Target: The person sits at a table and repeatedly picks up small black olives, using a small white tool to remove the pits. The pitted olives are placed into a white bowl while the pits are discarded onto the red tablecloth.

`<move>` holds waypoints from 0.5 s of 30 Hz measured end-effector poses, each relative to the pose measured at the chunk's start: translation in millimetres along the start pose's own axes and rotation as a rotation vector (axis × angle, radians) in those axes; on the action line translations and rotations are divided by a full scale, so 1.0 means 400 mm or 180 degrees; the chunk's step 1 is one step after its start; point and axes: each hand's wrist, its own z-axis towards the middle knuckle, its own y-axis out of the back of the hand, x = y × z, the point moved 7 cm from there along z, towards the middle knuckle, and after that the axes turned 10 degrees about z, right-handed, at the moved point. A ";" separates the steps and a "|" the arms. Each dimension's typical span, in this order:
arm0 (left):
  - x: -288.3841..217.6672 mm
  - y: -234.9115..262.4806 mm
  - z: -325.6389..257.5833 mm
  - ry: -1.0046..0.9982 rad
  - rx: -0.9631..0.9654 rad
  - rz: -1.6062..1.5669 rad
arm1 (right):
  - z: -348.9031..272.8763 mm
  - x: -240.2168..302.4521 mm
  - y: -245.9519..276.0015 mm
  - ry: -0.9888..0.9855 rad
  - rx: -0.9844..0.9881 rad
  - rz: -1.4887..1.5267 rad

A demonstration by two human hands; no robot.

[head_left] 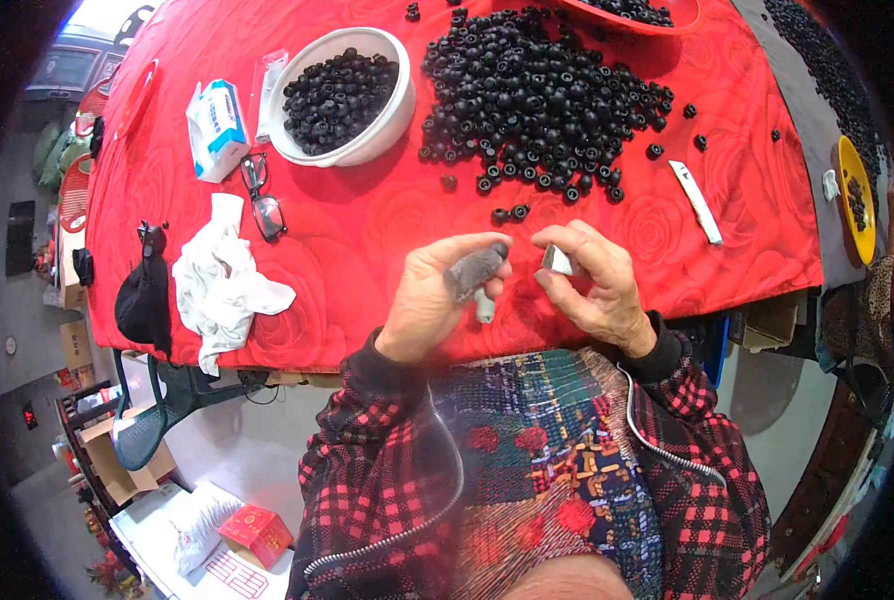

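Observation:
My left hand point(422, 295) is closed in a pinch near the table's front edge. At its fingertips is a small black round piece point(500, 249), like those in the pile. A grey wrap point(475, 272) covers one of its fingers, and a pale wrap point(484, 306) shows below. Just to the right, my right hand point(602, 285) pinches a small pale block with a flat face point(557, 261) between thumb and fingers. The hands are close but apart. Beyond them, two loose black pieces point(509, 215) lie in front of the large pile of black hollow pieces point(537, 100).
A white bowl point(403, 110) of black pieces stands left of the pile; a red basin point(657, 28) is behind. Eyeglasses point(263, 200), a tissue pack point(219, 130) and a white cloth point(222, 285) lie left on the red tablecloth point(367, 220). A white strip point(696, 203) lies right.

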 end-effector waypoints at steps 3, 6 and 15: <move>0.017 -0.023 -0.015 0.0283 0.0172 -0.0317 | 0.006 0.035 -0.011 0.0160 0.0110 0.0137; 0.033 -0.046 -0.033 0.0635 0.0406 -0.0718 | 0.010 0.041 -0.023 0.0396 0.0288 0.0285; 0.067 -0.065 -0.054 0.1236 0.0521 0.0104 | -0.010 0.032 -0.036 0.0256 0.0711 0.0376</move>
